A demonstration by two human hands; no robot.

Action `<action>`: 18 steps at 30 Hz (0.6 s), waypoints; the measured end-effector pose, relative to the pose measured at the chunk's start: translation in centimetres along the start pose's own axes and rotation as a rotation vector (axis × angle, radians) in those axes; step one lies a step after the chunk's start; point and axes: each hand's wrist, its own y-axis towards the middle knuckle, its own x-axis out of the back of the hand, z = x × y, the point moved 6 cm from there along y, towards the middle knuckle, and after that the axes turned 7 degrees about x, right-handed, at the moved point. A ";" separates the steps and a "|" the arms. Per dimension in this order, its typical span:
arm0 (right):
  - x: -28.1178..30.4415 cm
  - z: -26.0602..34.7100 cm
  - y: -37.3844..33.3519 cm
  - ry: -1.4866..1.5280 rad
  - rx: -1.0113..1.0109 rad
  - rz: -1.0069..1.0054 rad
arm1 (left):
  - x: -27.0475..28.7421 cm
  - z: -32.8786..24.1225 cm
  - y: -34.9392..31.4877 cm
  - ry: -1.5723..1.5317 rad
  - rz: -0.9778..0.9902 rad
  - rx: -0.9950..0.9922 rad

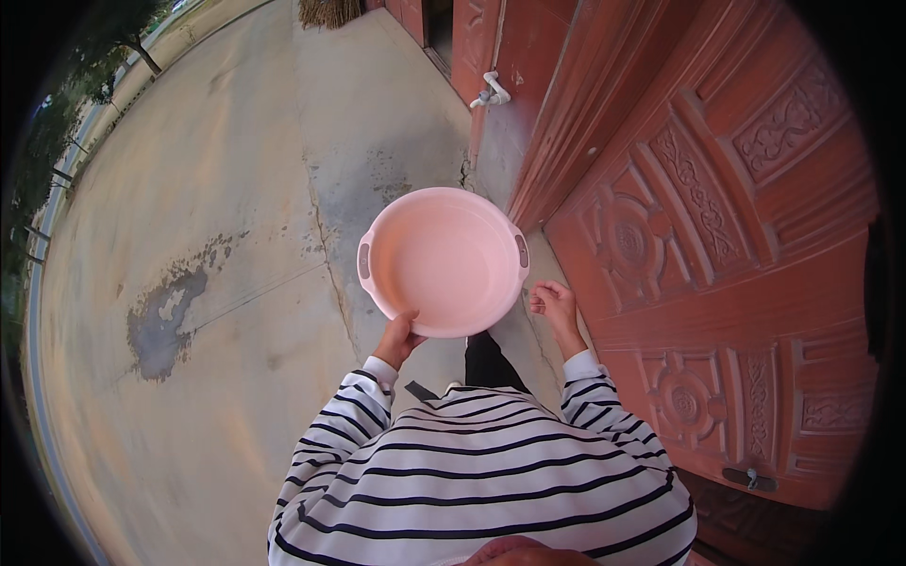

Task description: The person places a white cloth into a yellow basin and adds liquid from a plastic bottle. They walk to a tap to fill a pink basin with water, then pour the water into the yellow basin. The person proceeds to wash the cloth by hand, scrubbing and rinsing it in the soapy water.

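A round pink plastic basin (pixel 442 259) is held out in front of my body, its inside facing up with nothing seen in it. Handle openings sit in its left and right rims. My left hand (pixel 399 341) grips the near left rim, thumb over the edge and the other fingers hidden beneath. Beside the basin's right rim, my right hand (pixel 557 307) is apart from it, with loosely curled fingers and nothing visible in them.
A red carved door (pixel 661 236) stands close on my right. Ahead, a white tap (pixel 493 91) juts from the wall. Cracked concrete (pixel 255 189) with a wet patch (pixel 168 321) spreads to the left. A straw broom (pixel 328 11) is at the far edge.
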 end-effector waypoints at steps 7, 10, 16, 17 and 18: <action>-7.1 4.0 30.0 -0.063 0.060 0.022 | -3.1 -9.5 17.4 -0.038 -0.093 0.100; -12.2 6.6 43.3 -0.256 0.154 -0.009 | -3.8 -15.2 23.9 -0.035 -0.115 0.074; -17.9 11.6 58.9 -0.898 0.464 -0.251 | -8.6 -24.5 29.8 0.053 -0.222 0.090; -18.6 11.1 59.7 -0.946 0.370 -0.195 | -9.0 -25.1 30.4 0.039 -0.228 0.098; -19.0 11.1 61.0 -0.984 0.287 -0.155 | -9.6 -26.2 31.4 0.037 -0.225 0.093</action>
